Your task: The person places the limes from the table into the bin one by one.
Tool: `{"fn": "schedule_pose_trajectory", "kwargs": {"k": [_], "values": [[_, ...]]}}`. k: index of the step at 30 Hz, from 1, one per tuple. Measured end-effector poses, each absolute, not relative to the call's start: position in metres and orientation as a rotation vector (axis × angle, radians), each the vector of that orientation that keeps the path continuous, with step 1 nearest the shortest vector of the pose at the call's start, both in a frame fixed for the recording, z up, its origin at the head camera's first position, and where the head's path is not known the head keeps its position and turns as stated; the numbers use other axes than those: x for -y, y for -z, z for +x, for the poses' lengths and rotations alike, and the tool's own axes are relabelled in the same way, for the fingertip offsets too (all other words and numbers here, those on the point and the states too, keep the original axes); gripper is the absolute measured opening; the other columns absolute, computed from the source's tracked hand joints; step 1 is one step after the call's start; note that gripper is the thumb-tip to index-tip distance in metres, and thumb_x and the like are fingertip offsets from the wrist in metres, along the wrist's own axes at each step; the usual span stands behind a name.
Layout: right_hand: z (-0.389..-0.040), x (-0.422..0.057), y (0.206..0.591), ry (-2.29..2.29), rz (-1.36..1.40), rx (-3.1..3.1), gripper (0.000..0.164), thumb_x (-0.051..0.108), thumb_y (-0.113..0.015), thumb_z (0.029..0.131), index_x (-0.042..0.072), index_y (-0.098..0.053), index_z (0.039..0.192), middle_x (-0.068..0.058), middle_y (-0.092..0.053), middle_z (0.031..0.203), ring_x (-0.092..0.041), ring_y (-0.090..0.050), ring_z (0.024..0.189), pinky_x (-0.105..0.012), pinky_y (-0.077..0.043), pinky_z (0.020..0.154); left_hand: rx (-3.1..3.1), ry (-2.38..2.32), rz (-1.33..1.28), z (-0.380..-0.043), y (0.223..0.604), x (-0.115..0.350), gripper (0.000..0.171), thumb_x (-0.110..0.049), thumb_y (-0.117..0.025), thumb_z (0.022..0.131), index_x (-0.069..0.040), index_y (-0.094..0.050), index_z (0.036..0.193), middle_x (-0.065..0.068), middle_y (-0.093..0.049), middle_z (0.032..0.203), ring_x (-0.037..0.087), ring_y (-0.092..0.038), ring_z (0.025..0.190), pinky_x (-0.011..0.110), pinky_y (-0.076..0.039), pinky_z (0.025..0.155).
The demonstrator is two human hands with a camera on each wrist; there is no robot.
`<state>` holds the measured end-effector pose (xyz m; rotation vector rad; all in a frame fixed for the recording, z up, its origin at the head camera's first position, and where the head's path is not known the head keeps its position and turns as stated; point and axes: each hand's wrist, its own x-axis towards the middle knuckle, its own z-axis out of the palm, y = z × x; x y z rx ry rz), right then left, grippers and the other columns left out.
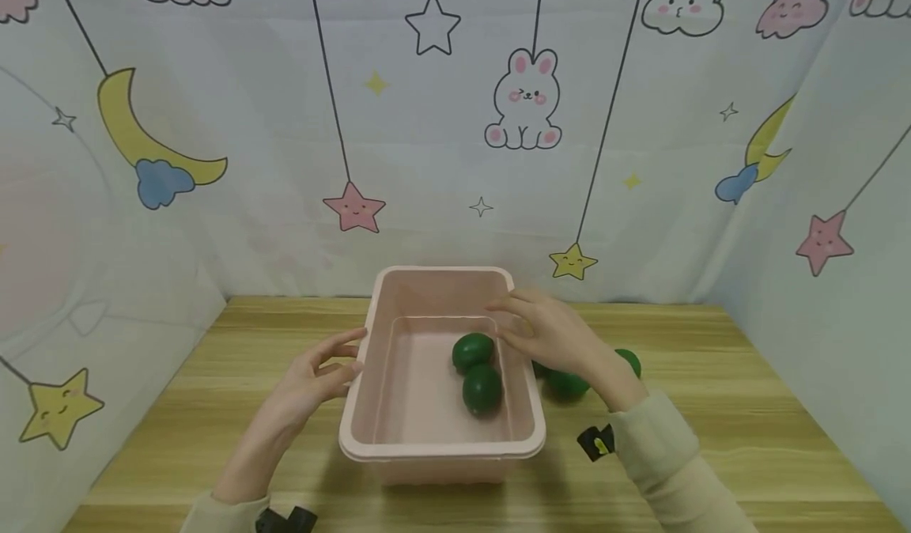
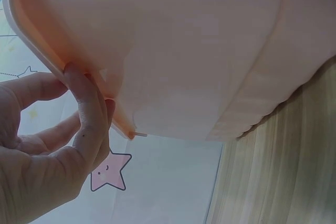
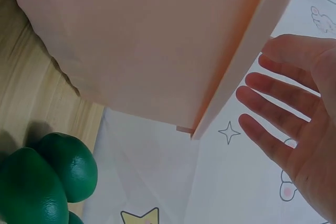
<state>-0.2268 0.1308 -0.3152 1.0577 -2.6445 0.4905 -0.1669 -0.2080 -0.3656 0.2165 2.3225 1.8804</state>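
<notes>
A pale pink plastic bin (image 1: 427, 451) stands in the middle of the table. Inside it, toward the right wall, lie two glossy dark-green, egg-shaped fruits (image 1: 481, 389), touching each other. My left hand (image 1: 316, 375) holds the bin's left rim; in the left wrist view its bent fingertips sit at the lip. Over the right rim hovers my right hand (image 1: 551, 331), its fingers loosely spread and nothing in them. The right wrist view shows those fingers (image 3: 278, 100) beside the rim, slightly bent. More green fruits (image 3: 68, 166) lie outside the bin, partly hidden by my right arm in the head view.
The wood-grain table (image 1: 712, 406) extends to both sides of the bin. Behind it hangs a white cloth (image 1: 441, 145) printed with stars, moons and rabbits, which also closes off both sides. Black straps (image 1: 596, 442) sit at both wrists.
</notes>
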Motion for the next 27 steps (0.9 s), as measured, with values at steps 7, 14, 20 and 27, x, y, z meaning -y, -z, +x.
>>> {"fn": "schedule_pose_trajectory", "kwargs": {"k": [7, 14, 20, 27], "values": [[-0.222, -0.137, 0.323, -0.554, 1.000, 2.647, 0.038, 0.020, -0.069, 0.089, 0.020, -0.063, 0.126, -0.003, -0.063, 0.127, -0.022, -0.059, 0.118, -0.042, -0.053, 0.092, -2.320, -1.883, 0.228, -0.168, 0.365, 0.209, 0.056, -0.023, -0.060, 0.095, -0.009, -0.039, 0.146, 0.024, -0.043, 0.133, 0.007, -0.064, 0.097, 0.028, -0.056, 0.081], [-0.221, -0.144, 0.334, -0.597, 0.976, 2.558, 0.036, 0.018, -0.071, 0.087, 0.018, -0.065, 0.123, -0.003, -0.065, 0.121, -0.021, -0.061, 0.111, -0.040, -0.054, 0.090, -2.314, -1.894, 0.255, -0.167, 0.365, 0.210, 0.056, -0.021, -0.059, 0.096, -0.007, -0.038, 0.146, 0.025, -0.043, 0.133, 0.006, -0.064, 0.096, 0.028, -0.056, 0.081], [-0.218, -0.150, 0.344, -0.616, 0.921, 2.536, 0.033, 0.020, -0.069, 0.089, 0.017, -0.066, 0.122, -0.004, -0.066, 0.121, -0.024, -0.061, 0.114, -0.043, -0.054, 0.091, -2.318, -1.890, 0.240, -0.168, 0.365, 0.209, 0.056, -0.022, -0.060, 0.095, -0.008, -0.038, 0.146, 0.024, -0.043, 0.133, 0.005, -0.065, 0.096, 0.028, -0.056, 0.081], [-0.213, -0.159, 0.354, -0.762, 0.831, 2.546, 0.035, 0.024, -0.068, 0.090, 0.015, -0.065, 0.124, -0.004, -0.065, 0.124, -0.025, -0.060, 0.117, -0.045, -0.053, 0.092, -2.321, -1.886, 0.222, -0.167, 0.366, 0.208, 0.056, -0.022, -0.060, 0.095, -0.010, -0.039, 0.146, 0.023, -0.044, 0.133, 0.006, -0.065, 0.097, 0.028, -0.056, 0.081]]}}
